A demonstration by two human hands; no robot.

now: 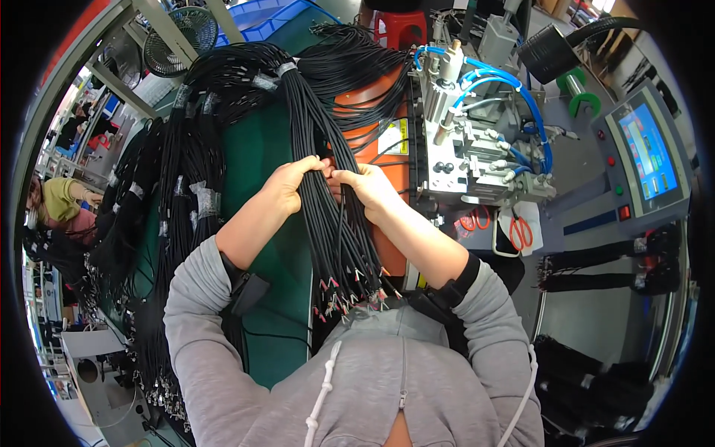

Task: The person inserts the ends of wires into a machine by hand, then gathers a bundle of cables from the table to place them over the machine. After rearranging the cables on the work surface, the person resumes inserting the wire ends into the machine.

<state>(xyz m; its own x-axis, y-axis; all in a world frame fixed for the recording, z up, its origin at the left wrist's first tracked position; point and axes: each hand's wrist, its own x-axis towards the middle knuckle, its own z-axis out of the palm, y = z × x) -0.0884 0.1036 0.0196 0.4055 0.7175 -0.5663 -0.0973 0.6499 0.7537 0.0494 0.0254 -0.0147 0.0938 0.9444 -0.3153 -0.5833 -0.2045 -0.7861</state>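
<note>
Left hand pinches into the hanging bundle of thin black wires with stripped, red-tipped ends; right hand, just beside it, grips strands too. They seem mid-sorting; separating one wire looks next, with the grey pneumatic machine beyond the right hand.

Upper left: desk fan. Right: touchscreen control panel. Centre right: red-handled scissors beneath a pneumatic machine with blue hoses.
</note>
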